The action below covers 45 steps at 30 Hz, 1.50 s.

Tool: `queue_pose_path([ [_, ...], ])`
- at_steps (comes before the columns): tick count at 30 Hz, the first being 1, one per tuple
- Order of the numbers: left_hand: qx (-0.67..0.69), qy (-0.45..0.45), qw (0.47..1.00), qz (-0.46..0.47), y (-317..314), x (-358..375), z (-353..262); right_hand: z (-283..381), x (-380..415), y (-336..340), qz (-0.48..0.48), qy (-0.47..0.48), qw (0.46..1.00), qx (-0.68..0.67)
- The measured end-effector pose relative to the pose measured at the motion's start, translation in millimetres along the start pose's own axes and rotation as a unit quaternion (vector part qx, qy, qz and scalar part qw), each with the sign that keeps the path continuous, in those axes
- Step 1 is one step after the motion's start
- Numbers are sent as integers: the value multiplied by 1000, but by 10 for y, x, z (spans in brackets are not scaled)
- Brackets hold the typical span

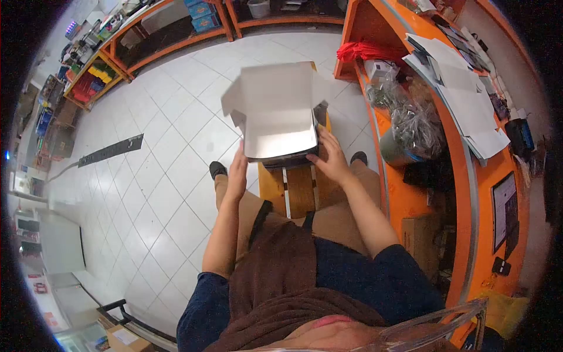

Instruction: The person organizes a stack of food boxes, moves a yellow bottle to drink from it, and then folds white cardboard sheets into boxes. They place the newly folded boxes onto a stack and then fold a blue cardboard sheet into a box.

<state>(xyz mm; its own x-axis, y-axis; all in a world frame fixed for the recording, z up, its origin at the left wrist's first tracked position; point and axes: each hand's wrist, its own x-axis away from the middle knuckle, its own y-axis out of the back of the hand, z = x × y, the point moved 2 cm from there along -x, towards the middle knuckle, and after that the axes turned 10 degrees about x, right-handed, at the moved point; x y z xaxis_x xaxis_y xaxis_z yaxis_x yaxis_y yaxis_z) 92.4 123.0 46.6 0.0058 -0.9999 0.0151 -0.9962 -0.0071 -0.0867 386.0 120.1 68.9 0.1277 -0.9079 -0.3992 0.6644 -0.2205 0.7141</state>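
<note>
An open white cardboard box (278, 111) with its flaps up rests on a wooden stool (298, 188) in front of my knees. My left hand (237, 173) lies flat against the box's near left corner, fingers straight. On the near right side, my right hand (331, 157) presses the box wall with its fingers spread. The box's inside looks bare and white. Neither hand wraps around anything.
An orange counter (469, 193) runs along my right, carrying papers (463, 100) and dark devices. Clear plastic bags (410, 117) and a red cloth (363, 51) sit on its lower shelf. White floor tiles (146, 193) spread left. Orange shelving (170, 35) lines the far wall.
</note>
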Motion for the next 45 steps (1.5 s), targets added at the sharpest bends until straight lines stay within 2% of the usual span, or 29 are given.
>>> queue_pose_path([
  [3,-174,-92,970,141,-14,21,-46,-257,16,-51,32,1,999,-23],
  [6,-268,-198,932,143,18,-68,-48,-334,-12,-62,35,-25,995,-88],
  [10,-361,-280,879,134,20,-195,-201,-303,-26,-92,-5,12,1000,-26],
  [12,-359,-286,879,132,40,-266,-144,-344,-39,-96,-1,58,998,35],
  [18,-327,-266,892,165,19,-355,-211,-514,-125,-88,34,80,995,49],
  [21,-325,-243,896,178,42,-425,-142,-560,-184,-111,70,75,995,7],
  [24,-343,-240,890,181,48,-429,-140,-560,-212,-96,105,17,991,-81],
  [27,-319,-268,895,162,-2,-383,-178,-625,-199,-177,51,50,995,-73],
  [30,-320,-285,888,166,-8,-387,-206,-540,-172,-121,46,56,996,-62],
  [34,-368,-252,876,183,5,-428,-231,-554,-173,-120,74,62,995,-28],
  [40,-344,-239,895,151,-24,-465,-217,-551,-222,-117,74,97,992,-8],
  [45,-313,-267,900,145,-23,-415,-179,-528,-225,-137,72,113,991,-15],
])
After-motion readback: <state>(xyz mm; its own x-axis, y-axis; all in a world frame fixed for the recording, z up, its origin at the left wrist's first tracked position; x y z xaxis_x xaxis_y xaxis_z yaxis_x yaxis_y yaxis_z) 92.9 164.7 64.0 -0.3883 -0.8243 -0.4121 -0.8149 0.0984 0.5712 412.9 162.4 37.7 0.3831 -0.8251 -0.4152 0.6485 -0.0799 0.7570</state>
